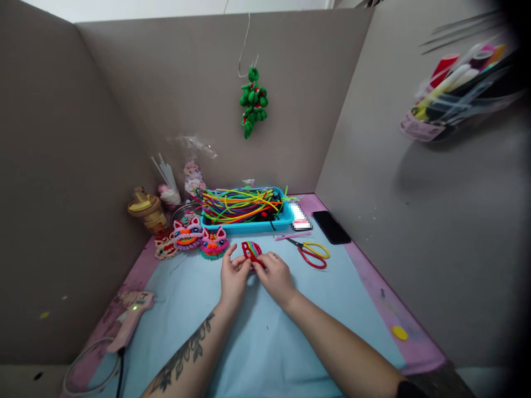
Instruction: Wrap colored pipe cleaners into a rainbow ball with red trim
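Both hands meet over the middle of the cloth, around a small red fuzzy craft piece with green, yellow and blue stripes, which looks made of pipe cleaners. My left hand pinches its lower left edge between thumb and a finger, another finger raised. From the right, my right hand grips its lower edge with thumb and fingertips. The fingers cover the lower part of the piece. Just beyond my left hand sits a pink and orange animal-face craft. Scissors with red and yellow handles lie to the right of my right hand.
A blue tray of colourful pipe cleaners stands at the back. Animal-face crafts, a glue gun with a cord, and a brown cup are at left. A phone lies right. Grey panels enclose the table.
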Demonstrator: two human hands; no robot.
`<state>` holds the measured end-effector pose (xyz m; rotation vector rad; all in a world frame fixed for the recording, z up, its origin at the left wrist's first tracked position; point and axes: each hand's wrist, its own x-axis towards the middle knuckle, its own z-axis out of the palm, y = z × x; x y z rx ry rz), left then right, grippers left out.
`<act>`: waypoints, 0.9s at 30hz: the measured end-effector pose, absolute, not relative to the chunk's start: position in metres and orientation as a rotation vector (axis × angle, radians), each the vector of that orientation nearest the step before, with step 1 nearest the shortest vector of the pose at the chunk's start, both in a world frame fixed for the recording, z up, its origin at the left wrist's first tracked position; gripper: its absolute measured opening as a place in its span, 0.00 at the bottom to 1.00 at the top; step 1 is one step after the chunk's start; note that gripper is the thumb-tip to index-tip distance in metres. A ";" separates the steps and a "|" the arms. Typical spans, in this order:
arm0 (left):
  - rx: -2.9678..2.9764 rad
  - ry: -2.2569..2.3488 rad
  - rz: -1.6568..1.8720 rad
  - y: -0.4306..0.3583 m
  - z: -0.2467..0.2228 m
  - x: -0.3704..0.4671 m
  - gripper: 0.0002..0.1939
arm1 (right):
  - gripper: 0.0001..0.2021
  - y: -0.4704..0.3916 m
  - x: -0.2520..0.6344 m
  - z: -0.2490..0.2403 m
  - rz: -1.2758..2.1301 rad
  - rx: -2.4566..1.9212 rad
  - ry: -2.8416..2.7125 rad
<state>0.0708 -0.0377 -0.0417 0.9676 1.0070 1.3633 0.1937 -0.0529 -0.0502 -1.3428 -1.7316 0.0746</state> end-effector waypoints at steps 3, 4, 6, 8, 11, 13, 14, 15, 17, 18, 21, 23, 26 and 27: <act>0.979 1.017 1.356 -0.038 -0.041 0.071 0.32 | 0.08 -0.052 0.196 -0.049 0.179 -1.272 -1.713; 0.990 1.019 1.352 -0.038 -0.041 0.071 0.32 | 0.08 -0.051 0.196 -0.048 0.208 -1.258 -1.703; 1.026 1.024 1.332 -0.039 -0.041 0.073 0.32 | 0.09 -0.051 0.197 -0.047 0.239 -1.254 -1.672; 1.078 1.036 1.306 -0.039 -0.042 0.074 0.32 | 0.09 -0.051 0.198 -0.045 0.244 -1.262 -1.636; 1.151 1.056 1.271 -0.040 -0.044 0.076 0.30 | 0.10 -0.050 0.199 -0.043 0.242 -1.261 -1.604; 1.186 1.066 1.255 -0.041 -0.045 0.077 0.29 | 0.10 -0.050 0.200 -0.043 0.238 -1.264 -1.599; 1.207 1.071 1.249 -0.041 -0.045 0.076 0.29 | 0.10 -0.050 0.200 -0.042 0.231 -1.269 -1.598; 1.232 1.079 1.246 -0.042 -0.045 0.076 0.28 | 0.10 -0.051 0.200 -0.041 0.216 -1.275 -1.600; 1.303 1.104 1.242 -0.043 -0.044 0.075 0.28 | 0.10 -0.051 0.201 -0.039 0.167 -1.288 -1.616; 1.345 1.115 1.235 -0.044 -0.044 0.075 0.28 | 0.09 -0.051 0.202 -0.038 0.139 -1.287 -1.627; 1.461 1.132 1.181 -0.045 -0.044 0.074 0.28 | 0.08 -0.049 0.205 -0.035 0.109 -1.254 -1.662; 1.501 1.115 1.129 -0.045 -0.044 0.074 0.27 | 0.07 -0.046 0.208 -0.033 0.138 -1.237 -1.661; 1.509 1.078 1.066 -0.045 -0.043 0.075 0.26 | 0.05 -0.042 0.213 -0.032 0.194 -1.260 -1.621; 1.508 1.071 1.050 -0.045 -0.042 0.075 0.26 | 0.05 -0.040 0.214 -0.032 0.210 -1.268 -1.607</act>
